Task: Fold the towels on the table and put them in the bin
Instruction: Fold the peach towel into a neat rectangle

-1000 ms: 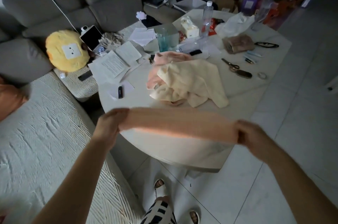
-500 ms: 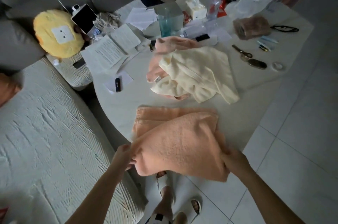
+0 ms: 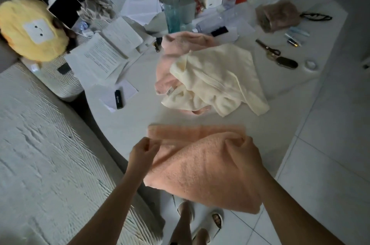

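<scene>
orange towel (image 3: 202, 166): a second ago stretched taut in the air between both hands in front of the table (image 3: 128, 124); now its far part lies flat on the near table edge, the near part doubled over it and hanging off the rim. left hand (image 3: 143, 149): moves from the towel's upper left corner to its left fold, fingers curled on the cloth. right hand (image 3: 243, 151): moves up from the hanging edge half a second ago, now pinching a bunched fold on top.

the room is dim and a bit grey. soft light falls on the white desk (image 3: 128, 124), with no strong shadows. the wide lens bends the edges. far things at the top look blurry.
</scene>
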A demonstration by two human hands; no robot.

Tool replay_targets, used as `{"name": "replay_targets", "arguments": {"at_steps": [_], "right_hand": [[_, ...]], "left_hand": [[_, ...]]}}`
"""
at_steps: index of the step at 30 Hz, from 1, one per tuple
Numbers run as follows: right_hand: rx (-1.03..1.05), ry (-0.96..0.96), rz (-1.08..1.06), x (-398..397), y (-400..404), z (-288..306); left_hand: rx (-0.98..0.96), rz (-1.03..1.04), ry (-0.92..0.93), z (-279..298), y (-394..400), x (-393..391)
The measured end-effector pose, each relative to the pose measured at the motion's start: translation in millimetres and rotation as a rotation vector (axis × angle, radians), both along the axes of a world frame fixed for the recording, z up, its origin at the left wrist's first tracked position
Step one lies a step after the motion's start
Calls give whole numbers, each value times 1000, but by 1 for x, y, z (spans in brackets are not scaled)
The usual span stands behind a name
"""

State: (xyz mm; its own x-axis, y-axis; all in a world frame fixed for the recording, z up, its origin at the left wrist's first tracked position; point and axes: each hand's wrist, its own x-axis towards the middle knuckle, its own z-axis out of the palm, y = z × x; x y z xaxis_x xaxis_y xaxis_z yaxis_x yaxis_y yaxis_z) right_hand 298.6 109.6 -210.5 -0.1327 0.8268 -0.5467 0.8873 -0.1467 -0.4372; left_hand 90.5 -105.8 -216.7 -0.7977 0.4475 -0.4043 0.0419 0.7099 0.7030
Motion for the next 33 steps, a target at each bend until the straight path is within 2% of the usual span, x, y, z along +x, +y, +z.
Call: {"name": "replay_targets", "arguments": {"at_steps": [2,4,8,10,14,16,20,23,25,30,33], "right_hand": [[-23,-61,-15,-1,1,-3],[-31,-111,-19,-1,2,-4],[-18,-91,29,0,4,1],[5,-121,97,1,4,1],[34,0,97,2,7,1],[70,119,44,5,10,2],[88,241,-60,4,14,-2],[71,221,-100,-2,15,-11],[74,195,-114,-5,17,-15],[99,148,-98,-10,19,-18],[138,100,-55,-9,22,-19]], "left_hand": [[104,28,53,12,3,-5],[91,31,136,21,7,-13],[-247,-218,308,23,5,-31],[-306,-238,366,24,-1,-36],[39,-108,520,39,-2,-40],[127,-40,432,47,10,-47],[83,23,213,29,43,-64],[-51,-5,113,-4,48,-75],[-97,-10,112,-18,44,-79],[-91,-107,149,-29,33,-82],[-39,-111,14,-25,32,-84]]}}
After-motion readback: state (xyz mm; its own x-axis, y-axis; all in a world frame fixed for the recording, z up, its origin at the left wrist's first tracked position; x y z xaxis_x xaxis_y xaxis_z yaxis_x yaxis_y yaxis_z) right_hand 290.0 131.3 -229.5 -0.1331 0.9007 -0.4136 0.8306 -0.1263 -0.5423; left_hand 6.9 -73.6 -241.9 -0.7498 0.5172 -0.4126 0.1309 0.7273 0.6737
